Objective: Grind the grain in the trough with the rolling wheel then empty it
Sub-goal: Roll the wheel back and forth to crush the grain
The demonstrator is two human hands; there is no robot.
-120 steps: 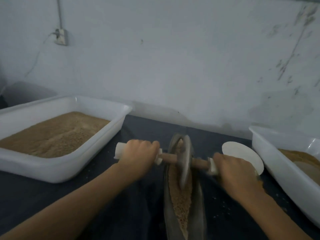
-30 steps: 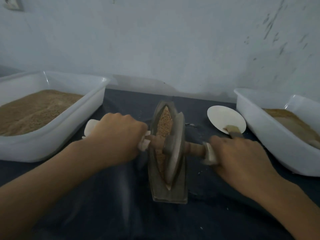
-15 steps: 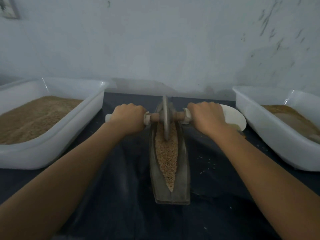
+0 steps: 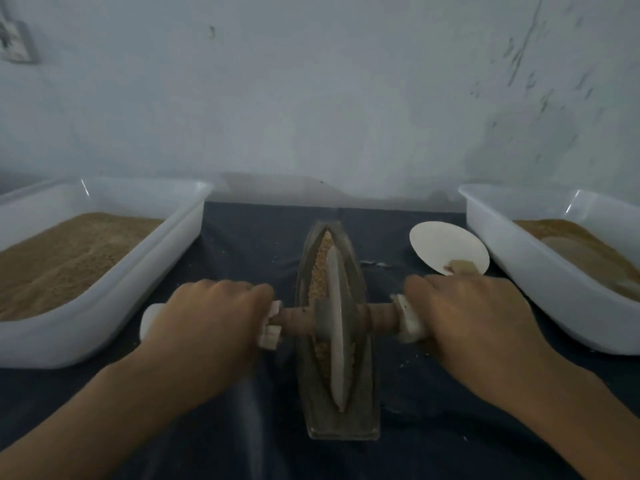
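Grinding step: judged mid-stroke, emptying not yet begun.
Head view, wheel: the rolling wheel [image 4: 335, 327] stands upright on edge inside the trough [image 4: 341, 424], toward its near half, axle crosswise.
Head view, left hand: the left hand [image 4: 211, 317] has its fingers [image 4: 242, 292] curled down and wrapped tight over the white grip on the axle's left end.
Head view, right hand: the right hand [image 4: 474, 317] is likewise clenched over the white grip on the right end.
Head view, grain: the grain [image 4: 320, 268] lies in the trough's groove, showing beyond the wheel and beside it; it looks coarse.
Head view, surroundings: the trough sits on the dark cloth-covered desk [image 4: 242, 244], between the left tub [image 4: 138, 292] and the right tub [image 4: 540, 292], both holding brown meal; a white dish [image 4: 446, 247] lies just beside the right tub.
Next move: probably an even push away, both hands level so the wheel keeps to the groove and spills nothing.
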